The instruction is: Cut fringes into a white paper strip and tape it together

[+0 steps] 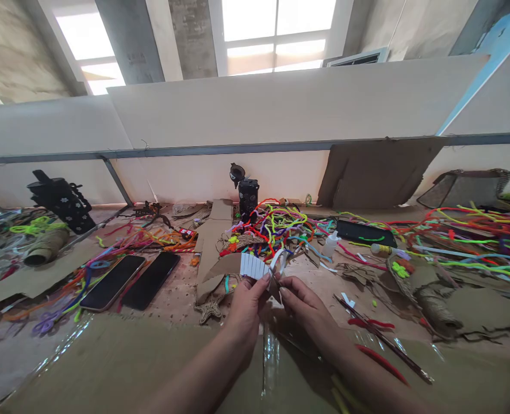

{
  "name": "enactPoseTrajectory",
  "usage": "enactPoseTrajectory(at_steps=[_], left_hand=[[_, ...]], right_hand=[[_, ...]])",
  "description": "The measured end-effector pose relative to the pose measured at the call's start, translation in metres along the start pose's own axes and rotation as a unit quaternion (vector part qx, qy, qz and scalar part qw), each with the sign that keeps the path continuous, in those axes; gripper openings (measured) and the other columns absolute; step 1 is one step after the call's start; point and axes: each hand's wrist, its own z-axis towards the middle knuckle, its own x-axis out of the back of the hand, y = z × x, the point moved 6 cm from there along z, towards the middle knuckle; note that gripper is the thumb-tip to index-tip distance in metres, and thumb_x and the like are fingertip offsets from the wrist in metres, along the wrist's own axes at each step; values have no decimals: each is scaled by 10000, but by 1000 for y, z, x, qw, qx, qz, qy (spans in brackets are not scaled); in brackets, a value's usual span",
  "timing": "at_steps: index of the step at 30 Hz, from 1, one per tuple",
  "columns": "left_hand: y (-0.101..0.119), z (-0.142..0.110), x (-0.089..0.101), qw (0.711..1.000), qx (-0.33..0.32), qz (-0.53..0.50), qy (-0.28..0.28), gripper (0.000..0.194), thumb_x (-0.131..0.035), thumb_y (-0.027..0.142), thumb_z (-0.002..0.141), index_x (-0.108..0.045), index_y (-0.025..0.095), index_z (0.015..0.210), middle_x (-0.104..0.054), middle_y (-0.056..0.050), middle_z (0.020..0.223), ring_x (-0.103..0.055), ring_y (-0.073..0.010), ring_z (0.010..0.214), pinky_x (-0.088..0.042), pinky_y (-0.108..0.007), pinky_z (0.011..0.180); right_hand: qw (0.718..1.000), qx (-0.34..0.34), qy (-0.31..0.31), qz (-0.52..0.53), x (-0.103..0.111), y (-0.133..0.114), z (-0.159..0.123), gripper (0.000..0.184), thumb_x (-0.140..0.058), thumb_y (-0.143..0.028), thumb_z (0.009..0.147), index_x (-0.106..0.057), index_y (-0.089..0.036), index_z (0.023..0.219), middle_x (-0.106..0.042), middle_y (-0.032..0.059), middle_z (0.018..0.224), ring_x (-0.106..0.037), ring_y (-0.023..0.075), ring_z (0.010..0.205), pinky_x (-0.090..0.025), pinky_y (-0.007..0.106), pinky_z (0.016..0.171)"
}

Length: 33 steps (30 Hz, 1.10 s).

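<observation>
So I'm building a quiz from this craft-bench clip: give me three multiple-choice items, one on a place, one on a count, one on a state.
1. Where do the flat black smartphones lie?
A. left of the hands
B. right of the hands
C. on the back ledge

2. How many are there?
A. one
B. two
C. four

3. How is the small white slit paper piece kept?
A. flat on the bench
B. pinched in fingers
C. taped to the wall

Answers:
1 A, they sit left of the left hand.
2 B, two lie side by side.
3 B, the left hand and right hand hold it above the bench.
</observation>
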Motion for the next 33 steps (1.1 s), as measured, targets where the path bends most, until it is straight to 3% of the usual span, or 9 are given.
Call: enactPoseTrajectory(at_steps=[6,11,15,17,19,22,29,33], left_hand=[[18,2,1,1000,-1,5,14,513,-991,341,566,-738,147,967,-798,-109,1029,-741,-210,848,-563,-279,732],[19,4,-2,999,24,31,-36,515,-1018,339,523,-771,113,913,-790,-100,896,-729,-196,796,-564,-273,768],[17,-3,-10,992,57,71,-81,495,-1008,328,555,-778,117,939,-787,-102,901,-718,-205,762,-562,-298,749],[16,-7,-13,990,74,77,-93,460,-1006,316,559,-771,125,905,-782,-102,891,-715,-210,762,-557,-297,725],[16,-8,-15,989,81,83,-97,424,-1001,308,565,-759,134,866,-778,-99,883,-711,-210,759,-547,-292,713],[17,-7,-14,987,81,98,-99,408,-993,306,572,-749,136,852,-771,-96,870,-703,-205,740,-539,-293,713],[18,-7,-12,987,99,91,-90,418,-979,252,561,-769,133,902,-783,-103,903,-723,-215,771,-558,-290,727],[19,-8,-12,986,97,100,-88,381,-965,251,585,-773,135,892,-785,-99,888,-721,-214,774,-550,-284,722]], right_hand=[[998,24,16,-54,15,-6,4,375,-795,-506,828,-678,-218,1038,-673,21,911,-611,233,813,-482,332,718],[967,149,84,-187,38,-41,3,214,-741,-372,870,-760,-241,1039,-724,64,1061,-655,273,968,-506,377,846],[937,230,56,-258,39,-61,2,229,-735,-300,888,-788,-282,1110,-718,82,1263,-632,313,1201,-480,450,1033],[932,226,37,-280,38,-61,3,201,-736,-293,893,-793,-287,1085,-743,73,1183,-659,302,1127,-504,435,976],[933,205,33,-293,38,-57,5,127,-736,-313,898,-794,-273,1004,-751,59,1006,-677,273,936,-523,381,812],[939,183,38,-287,40,-52,8,121,-748,-366,881,-771,-248,895,-717,40,842,-634,243,764,-478,335,676],[958,144,29,-247,38,-44,10,176,-755,-409,854,-775,-234,862,-688,16,754,-591,220,701,-425,318,645],[980,103,33,-169,38,-33,11,233,-777,-460,843,-776,-227,856,-699,15,771,-608,223,729,-454,321,675]])
